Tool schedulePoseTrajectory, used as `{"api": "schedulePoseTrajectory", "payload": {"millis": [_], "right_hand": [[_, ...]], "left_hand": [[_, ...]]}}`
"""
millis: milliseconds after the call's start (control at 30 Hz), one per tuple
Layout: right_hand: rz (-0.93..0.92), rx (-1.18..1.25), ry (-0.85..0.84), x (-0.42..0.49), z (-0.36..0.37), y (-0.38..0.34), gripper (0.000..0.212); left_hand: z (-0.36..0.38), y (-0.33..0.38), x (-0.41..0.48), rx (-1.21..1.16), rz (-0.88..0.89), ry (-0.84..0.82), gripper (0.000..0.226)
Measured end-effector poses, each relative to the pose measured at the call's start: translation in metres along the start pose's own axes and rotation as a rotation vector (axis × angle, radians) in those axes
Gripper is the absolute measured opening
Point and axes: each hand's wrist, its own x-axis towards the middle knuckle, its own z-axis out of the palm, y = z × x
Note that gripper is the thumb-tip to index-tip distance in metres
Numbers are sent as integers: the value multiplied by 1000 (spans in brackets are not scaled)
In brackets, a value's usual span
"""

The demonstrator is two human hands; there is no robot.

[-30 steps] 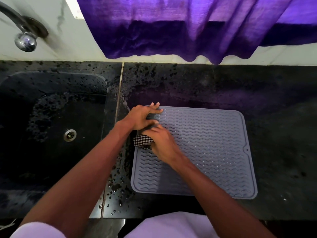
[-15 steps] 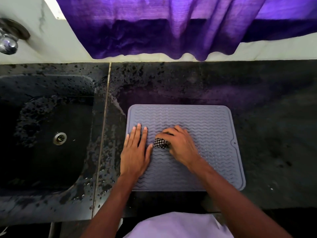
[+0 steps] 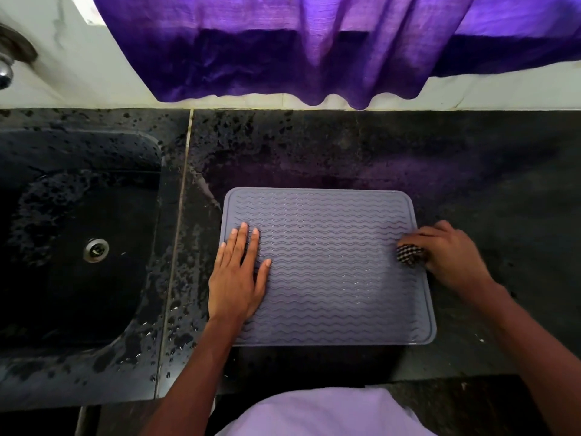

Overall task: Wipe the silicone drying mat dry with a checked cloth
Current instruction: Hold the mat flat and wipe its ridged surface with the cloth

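A wet, black speckled stone table (image 3: 345,146) fills the frame, with a purple curtain (image 3: 283,51) hanging along the top and a black sink (image 3: 78,247) sunk in at left. The grey wavy-ridged silicone drying mat (image 3: 330,269) lies at centre. The left hand (image 3: 235,278) presses flat on the mat's left side. The right hand (image 3: 452,259) grips a balled black-and-white checked cloth (image 3: 408,253) at the mat's right edge, mostly hiding it.

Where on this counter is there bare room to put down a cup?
Bare counter lies between the mat and the wall, wet near the sink, and right of the mat beyond the right hand. The mat's middle, between the hands, is free. Crowded: its left edge under the left hand, its right edge with the cloth.
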Motion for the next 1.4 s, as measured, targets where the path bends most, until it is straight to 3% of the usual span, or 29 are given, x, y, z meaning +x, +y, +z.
{"api": "schedulePoseTrajectory", "payload": {"millis": [133,267,400,667,933,1033,1133,1267,1400], "right_hand": [[53,9,-64,6,-20,0,54],[-139,296,-46,32,-20,-55,47],[-268,161,-80,54,2,-114,50],[-208,19,-122,34,1,-56,62],[88,-205,-209,5,-27,9,49],[85,7,-169,13,-29,-8,48],[-70,180,-51,30,-21,-58,51],[-173,123,-55,56,-2,-120,55],[-146,44,-81,59,9,-114,58]], "left_hand": [[0,2,0,-2,3,14,67],[1,1,0,-7,8,24,67],[1,-1,-1,-17,13,24,66],[0,-1,-1,-16,12,38,67],[2,1,-1,-2,9,54,66],[2,2,-1,-5,3,49,67],[1,2,-1,-9,5,49,67],[0,1,-1,-2,2,40,67],[-1,1,-2,-20,1,54,66]]}}
